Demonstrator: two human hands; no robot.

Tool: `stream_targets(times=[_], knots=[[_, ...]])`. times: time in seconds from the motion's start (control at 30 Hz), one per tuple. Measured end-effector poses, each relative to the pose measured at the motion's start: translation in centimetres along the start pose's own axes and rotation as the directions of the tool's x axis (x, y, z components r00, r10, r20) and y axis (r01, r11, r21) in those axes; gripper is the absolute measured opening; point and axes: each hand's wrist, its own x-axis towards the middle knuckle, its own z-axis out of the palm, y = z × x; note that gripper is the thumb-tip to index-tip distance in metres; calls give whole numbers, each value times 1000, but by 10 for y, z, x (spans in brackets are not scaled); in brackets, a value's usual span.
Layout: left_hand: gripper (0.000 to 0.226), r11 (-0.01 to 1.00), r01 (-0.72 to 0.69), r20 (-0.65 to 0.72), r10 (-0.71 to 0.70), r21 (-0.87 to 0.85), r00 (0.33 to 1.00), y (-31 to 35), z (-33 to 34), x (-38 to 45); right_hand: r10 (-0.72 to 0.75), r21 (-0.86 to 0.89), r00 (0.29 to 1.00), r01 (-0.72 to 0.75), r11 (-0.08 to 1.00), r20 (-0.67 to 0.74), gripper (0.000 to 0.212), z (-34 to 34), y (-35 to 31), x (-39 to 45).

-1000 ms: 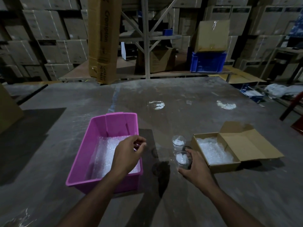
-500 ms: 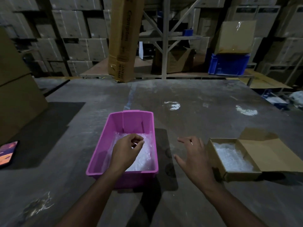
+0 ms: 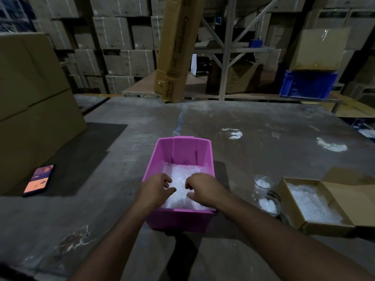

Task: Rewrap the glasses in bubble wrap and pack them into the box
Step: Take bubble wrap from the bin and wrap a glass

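Stacked cartons (image 3: 121,57) and a metal rack (image 3: 227,47) are seen behind a grey, dusty bench (image 3: 263,122) in a dim storeroom. A pink tub (image 3: 178,218) is set near the front middle of the bench, with bubble wrap (image 3: 180,179) lying in its bottom. Both hands are held over the near half of the tub. The left hand (image 3: 155,190) is shown with fingers curled down onto the bubble wrap, as it was half a second earlier. The right hand (image 3: 203,189), spread open above the bare bench between tub and box half a second ago, is now brought across into the tub, its fingers bent onto the wrap beside the left hand; whether the sheet is actually pinched by either hand cannot be told. Two glasses (image 3: 267,201), each with white filling inside, are seen standing on the bench between the tub and an open cardboard box (image 3: 324,226), one just behind the other; they were hidden by the right hand earlier. The box is lined with more wrap, its flap folded out to the right. A lit phone (image 3: 38,180) is seen lying flat at the far left.
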Motion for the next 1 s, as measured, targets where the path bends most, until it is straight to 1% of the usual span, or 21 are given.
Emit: stream_targets(times=[0.07, 0.1, 0.2, 0.33, 0.47, 0.53, 0.7, 0.8, 0.9, 1.0], knots=[[37, 1000, 8, 7, -8, -22, 1000, -4, -2, -1, 31, -150, 979, -1, 989, 199, 33, 13, -4, 13], [37, 1000, 6, 10, -6, -30, 1000, -5, -3, -1, 50, -212, 963, 7, 977, 264, 31, 18, -6, 17], [37, 999, -5, 13, 5, -38, 1000, -7, -4, -5, 83, -310, 939, 27, 950, 335, 27, 30, -11, 26], [38, 999, -18, 13, 18, -48, 1000, -9, -3, -7, 102, -373, 931, 39, 927, 351, 25, 41, -12, 34], [38, 998, -27, 12, 28, -60, 1000, -9, -3, -8, 104, -401, 936, 42, 915, 337, 11, 41, -12, 35], [37, 998, -25, 8, 25, -63, 1000, -9, -2, -8, 114, -407, 939, 30, 913, 325, 14, 42, -11, 35], [37, 996, -39, 1, 39, -80, 999, -6, -2, -7, 133, -365, 929, 2, 931, 344, 8, 44, -7, 35], [36, 996, -53, 4, 54, -72, 999, -3, -3, -8, 131, -381, 930, 10, 924, 343, 17, 43, -7, 33], [36, 996, -62, 4, 63, -62, 998, -1, -4, -8, 134, -404, 947, -5, 915, 292, 17, 39, -9, 31], [42, 998, -35, 16, 36, -54, 999, -5, -4, -7, 134, -337, 977, -70, 939, 169, 18, 31, -8, 31]])
